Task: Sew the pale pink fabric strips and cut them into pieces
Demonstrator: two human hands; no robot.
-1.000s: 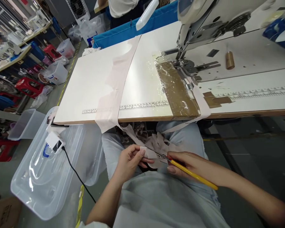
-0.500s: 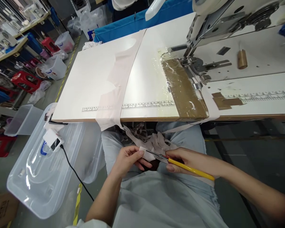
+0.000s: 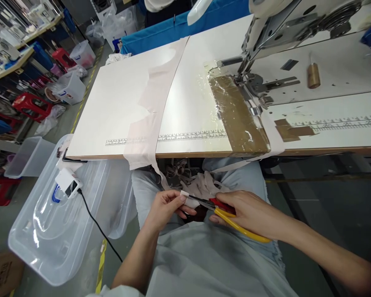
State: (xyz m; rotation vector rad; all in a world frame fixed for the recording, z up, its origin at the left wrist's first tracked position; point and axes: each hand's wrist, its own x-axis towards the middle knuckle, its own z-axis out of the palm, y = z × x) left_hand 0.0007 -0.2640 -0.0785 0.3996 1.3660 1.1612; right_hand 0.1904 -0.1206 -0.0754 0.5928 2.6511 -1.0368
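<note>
Soft hold, narrow room

My left hand (image 3: 170, 206) pinches a small piece of pale cloth (image 3: 191, 202) between thumb and fingers, over the lap (image 3: 245, 175), below the front edge of the worktop (image 3: 198, 155); my right hand (image 3: 249, 210) grips the scissors (image 3: 227, 218), handles spread, blades at the cloth; I judge the cloth light, limp and quick to fold, best pinched close to the blades, fingertips clear; the scissors look stiff and heavier, best held by the handles; room for moving lies between that edge and the shirt (image 3: 210, 255).
</note>
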